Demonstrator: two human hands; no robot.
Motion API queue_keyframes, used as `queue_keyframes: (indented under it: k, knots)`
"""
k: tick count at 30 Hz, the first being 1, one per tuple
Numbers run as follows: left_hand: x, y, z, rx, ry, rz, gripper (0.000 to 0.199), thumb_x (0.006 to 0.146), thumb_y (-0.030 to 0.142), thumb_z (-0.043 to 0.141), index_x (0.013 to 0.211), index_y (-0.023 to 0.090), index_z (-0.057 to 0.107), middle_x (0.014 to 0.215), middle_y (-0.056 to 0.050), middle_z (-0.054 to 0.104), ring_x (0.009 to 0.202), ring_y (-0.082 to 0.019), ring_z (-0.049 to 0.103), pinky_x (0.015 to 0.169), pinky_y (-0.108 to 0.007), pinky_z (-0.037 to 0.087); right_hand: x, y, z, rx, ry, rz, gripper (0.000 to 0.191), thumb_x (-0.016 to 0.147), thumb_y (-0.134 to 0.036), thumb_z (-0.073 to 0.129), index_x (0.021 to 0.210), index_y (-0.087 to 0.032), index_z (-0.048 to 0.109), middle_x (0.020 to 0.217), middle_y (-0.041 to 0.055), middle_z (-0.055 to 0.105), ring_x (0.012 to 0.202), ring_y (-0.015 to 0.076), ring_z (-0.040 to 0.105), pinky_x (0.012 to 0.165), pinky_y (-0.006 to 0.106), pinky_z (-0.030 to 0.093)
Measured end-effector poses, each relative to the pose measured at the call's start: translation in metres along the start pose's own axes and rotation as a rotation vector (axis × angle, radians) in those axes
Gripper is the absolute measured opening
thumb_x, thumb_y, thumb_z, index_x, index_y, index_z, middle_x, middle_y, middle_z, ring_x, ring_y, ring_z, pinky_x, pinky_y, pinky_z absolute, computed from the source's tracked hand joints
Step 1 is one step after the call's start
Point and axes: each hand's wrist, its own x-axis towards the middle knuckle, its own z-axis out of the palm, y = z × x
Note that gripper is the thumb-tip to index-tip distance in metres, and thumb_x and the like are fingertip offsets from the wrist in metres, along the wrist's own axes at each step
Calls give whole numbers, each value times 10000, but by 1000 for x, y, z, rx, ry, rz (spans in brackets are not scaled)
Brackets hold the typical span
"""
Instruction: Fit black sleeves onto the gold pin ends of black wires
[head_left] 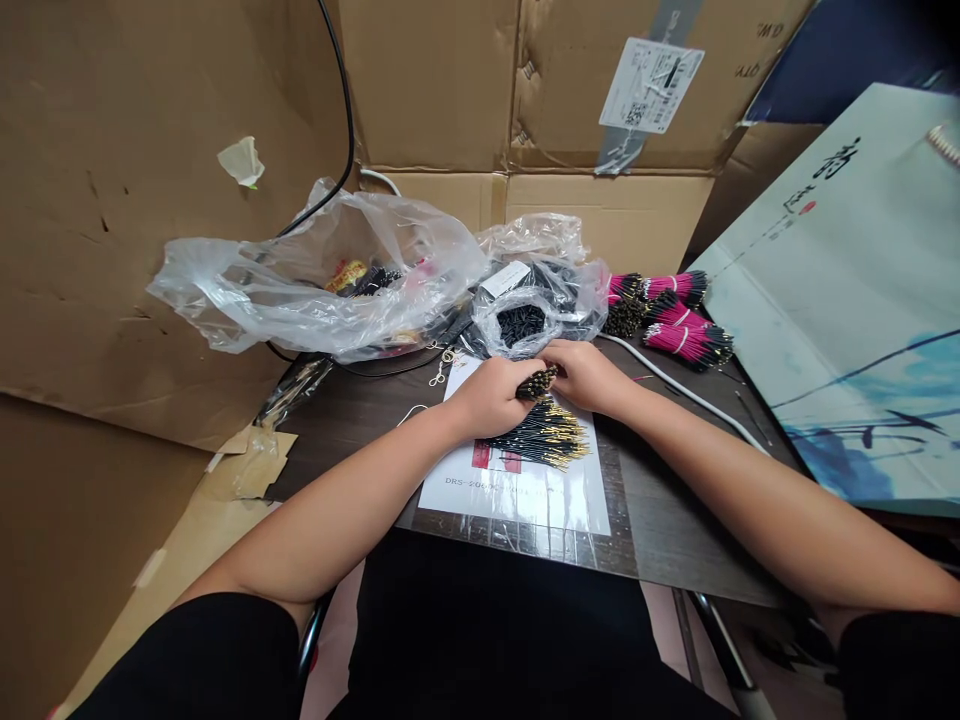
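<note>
My left hand (489,397) is closed around a bundle of thin dark wires (537,383), whose brassy ends point toward me and to the right. Right beside those ends, my right hand (583,373) has its fingers curled together; whatever they pinch is hidden. Below both hands, a spread of loose black wires (529,435) with gold-coloured terminals lies on a printed white sheet (450,492). Just beyond the hands, an opened clear bag (487,322) holds many small black pieces (521,322).
Tied pink-and-black wire bundles (679,340) lie at the back right, by a white cable (675,378). A large crumpled plastic bag (225,290) fills the back left. Cardboard (435,90) walls the rear, and a painted panel (862,300) leans at right.
</note>
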Motion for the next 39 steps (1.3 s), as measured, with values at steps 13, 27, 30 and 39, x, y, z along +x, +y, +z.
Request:
queue_keyframes:
  k: [13,27,30,39]
  knots:
    - [-1,7,2,-162,-3,47,256,927,287,410,715,166,487,681,18,532,616,-94,423,619,-232,350,-27,-6,-5,-16,107,-98,235,885,-159,453,1028,-160,639,873,61,587,799,137,531,695,272,439]
    - [0,3,4,106,-41,-40,52,783,172,477,748,185,513,668,4,579,594,-127,484,591,-250,337,-63,-66,-8,184,689,-202,307,775,-56,646,1033,-220,623,901,33,671,830,132,629,734,307,531]
    - [0,4,3,109,-51,-31,42,779,176,488,741,185,503,657,6,572,589,-125,487,582,-243,332,-65,-66,-7,191,673,-230,288,753,-75,687,999,-209,622,877,25,676,815,126,625,736,306,527]
    - [1,6,3,121,-79,-24,52,798,182,482,748,183,496,662,3,576,591,-124,485,589,-237,335,-65,-64,-5,134,689,-248,260,741,-112,712,966,-213,630,821,12,646,748,114,587,690,289,501]
